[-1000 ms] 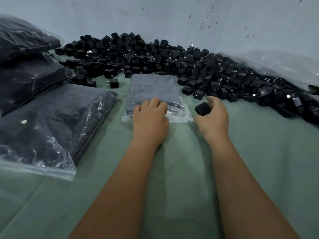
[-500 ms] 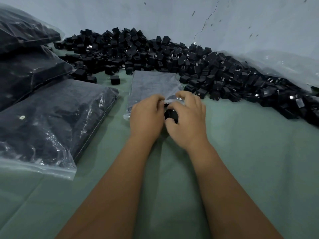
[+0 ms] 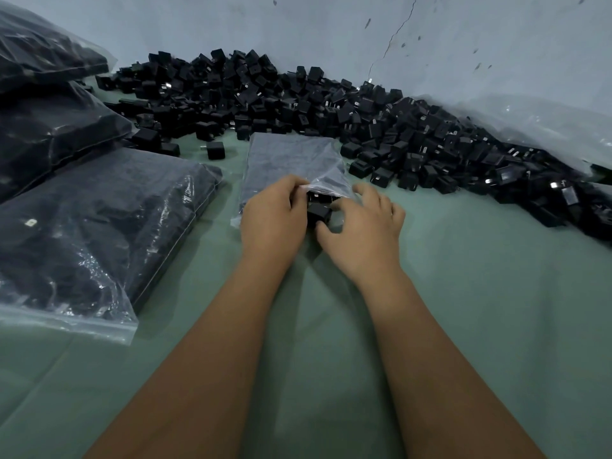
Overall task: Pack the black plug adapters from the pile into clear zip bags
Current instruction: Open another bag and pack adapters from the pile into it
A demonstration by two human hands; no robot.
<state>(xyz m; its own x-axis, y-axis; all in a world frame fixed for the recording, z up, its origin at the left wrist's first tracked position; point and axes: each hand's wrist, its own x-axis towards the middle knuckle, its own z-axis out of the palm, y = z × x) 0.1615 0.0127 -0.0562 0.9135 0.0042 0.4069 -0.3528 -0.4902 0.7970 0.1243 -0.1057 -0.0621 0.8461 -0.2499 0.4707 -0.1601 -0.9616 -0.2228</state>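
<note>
Centrally, just above the middle of the frame, one clear zip bag (image 3: 291,160) lies flat on the green tabletop (image 3: 496,293), its mouth toward the lower edge of the frame and lifted open. Two bare hands meet at that mouth. The left hand (image 3: 273,221) comes up from the lower left, knuckles up, its fingers (image 3: 291,187) curled and pinching the upper lip of the bag's opening. The right hand (image 3: 362,226) comes up from the lower right, its outer fingers (image 3: 381,200) loosely spread, while thumb and forefinger nip one black plug adapter (image 3: 318,212) at the bag's mouth, partly under the raised plastic; a second dark shape sits just inside, too hidden to be sure of. Both forearms are bare and run down to the bottom edge. Across the upper half of the frame, from upper left to the right edge, stretches one long pile of black plug adapters (image 3: 364,120), far too many to count, with one stray adapter (image 3: 216,150) apart from it, left of the bag. At the left edge three filled bags (image 3: 99,226) of dark contents are visible, the nearest lying flat, the other two stacked behind it in the upper left. One sheet of clear plastic (image 3: 546,127) lies along the wall (image 3: 298,24) at the right.
</note>
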